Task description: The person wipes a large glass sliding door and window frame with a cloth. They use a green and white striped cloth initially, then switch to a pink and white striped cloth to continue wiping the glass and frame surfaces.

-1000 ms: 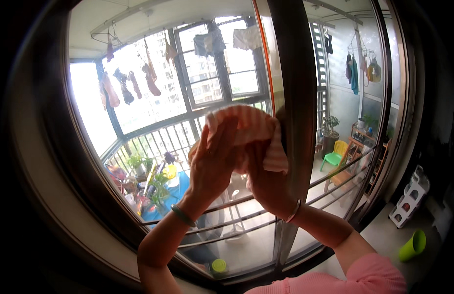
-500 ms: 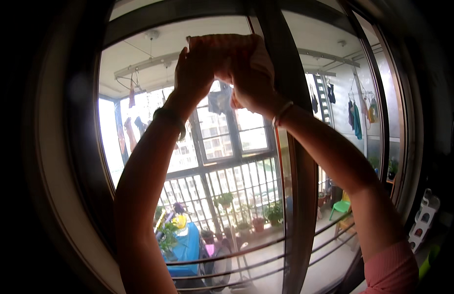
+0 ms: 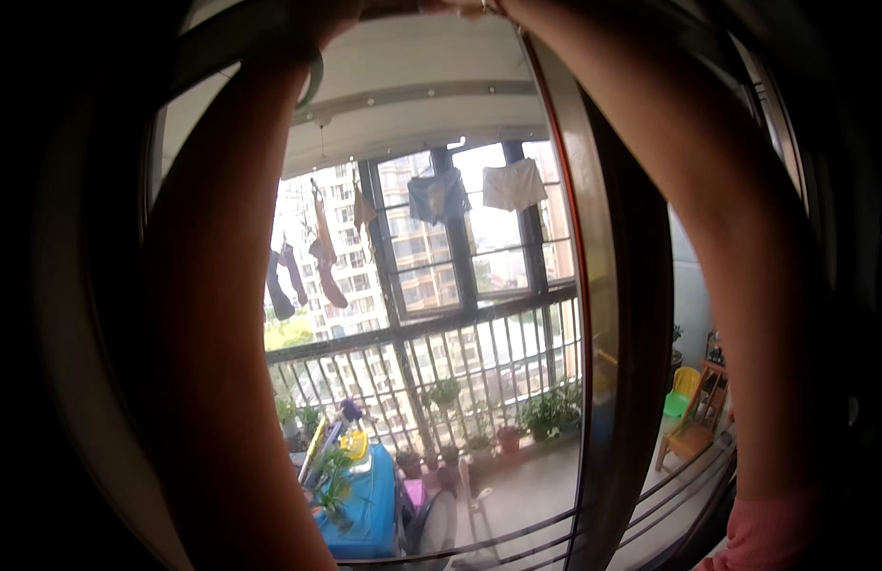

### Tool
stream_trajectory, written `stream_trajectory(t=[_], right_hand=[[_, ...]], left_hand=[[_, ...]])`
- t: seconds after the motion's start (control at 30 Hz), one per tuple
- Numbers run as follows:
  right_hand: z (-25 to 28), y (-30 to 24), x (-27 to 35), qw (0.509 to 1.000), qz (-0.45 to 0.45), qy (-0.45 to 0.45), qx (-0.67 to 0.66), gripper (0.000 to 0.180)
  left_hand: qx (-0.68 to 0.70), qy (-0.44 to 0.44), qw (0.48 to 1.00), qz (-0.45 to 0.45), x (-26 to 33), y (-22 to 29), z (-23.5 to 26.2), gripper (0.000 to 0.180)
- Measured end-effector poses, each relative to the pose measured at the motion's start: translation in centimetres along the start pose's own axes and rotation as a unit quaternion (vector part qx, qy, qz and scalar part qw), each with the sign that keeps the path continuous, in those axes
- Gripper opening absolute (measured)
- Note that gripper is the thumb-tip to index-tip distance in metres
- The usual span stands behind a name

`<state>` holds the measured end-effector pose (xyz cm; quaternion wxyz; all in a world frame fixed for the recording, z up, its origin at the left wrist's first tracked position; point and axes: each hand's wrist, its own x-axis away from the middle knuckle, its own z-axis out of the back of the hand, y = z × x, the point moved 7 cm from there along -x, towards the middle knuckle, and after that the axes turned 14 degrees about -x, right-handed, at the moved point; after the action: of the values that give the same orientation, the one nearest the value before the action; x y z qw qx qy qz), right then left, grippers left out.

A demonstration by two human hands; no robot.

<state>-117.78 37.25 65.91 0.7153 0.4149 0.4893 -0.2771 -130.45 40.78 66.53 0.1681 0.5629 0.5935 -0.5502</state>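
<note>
Both my arms reach up in front of a glass pane (image 3: 460, 381) of a sliding door or window. My left hand (image 3: 338, 19) is at the top edge of the picture, dark and mostly cut off, with a band around its wrist. Close to its right, my right hand (image 3: 465, 6) shows only a sliver beside a thin bracelet. The fingers of both hands are out of sight, and no cloth shows here. Each hand is nearest to the upper part of the glass and its dark top frame.
A dark upright frame (image 3: 631, 381) stands right of the pane, and bars cross low down. Beyond the glass are hanging dark shorts (image 3: 438, 196), white shorts (image 3: 514, 186), socks (image 3: 327, 276), a blue table (image 3: 370, 504), potted plants (image 3: 546, 414) and a wooden chair (image 3: 693, 438).
Both hands have moved up to the picture's top edge. The pinkish cloth they were pressing against the glass has gone out of view. The view has also shifted.
</note>
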Motion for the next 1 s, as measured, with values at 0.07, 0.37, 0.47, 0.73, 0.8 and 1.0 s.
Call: stream_trajectory(t=[0.07,0.37,0.47,0.73,0.8,1.0], right_hand=[[0.7,0.8,-1.7,0.981,-0.024,-0.021,0.189,0.057],[-1.2,-2.0,6.9,0.992,-0.013,-0.123,0.016,0.052],[-4.3,-3.9,14.1,0.994,0.017,-0.013,0.104,0.049],[-3.5,-13.7,33.8,0.994,0.077,-0.073,-0.003,0.038],[-6.3,-14.7,41.3,0.989,0.033,-0.142,0.008,0.05],[-11.1,-22.9,60.8,0.942,0.065,-0.298,-0.141,0.051]], left_hand=[[0.126,0.04,0.99,-0.052,-0.7,0.4,0.8,0.012],[0.103,-0.054,0.992,-0.04,8.0,3.6,5.3,0.02],[0.058,-0.024,0.994,-0.092,15.1,3.9,5.2,0.02],[0.084,-0.108,0.989,0.051,33.8,15.7,12.9,0.035],[0.11,-0.188,0.974,0.06,41.2,19.0,15.7,0.04],[0.259,-0.386,0.878,0.114,60.0,26.6,26.6,0.038]])
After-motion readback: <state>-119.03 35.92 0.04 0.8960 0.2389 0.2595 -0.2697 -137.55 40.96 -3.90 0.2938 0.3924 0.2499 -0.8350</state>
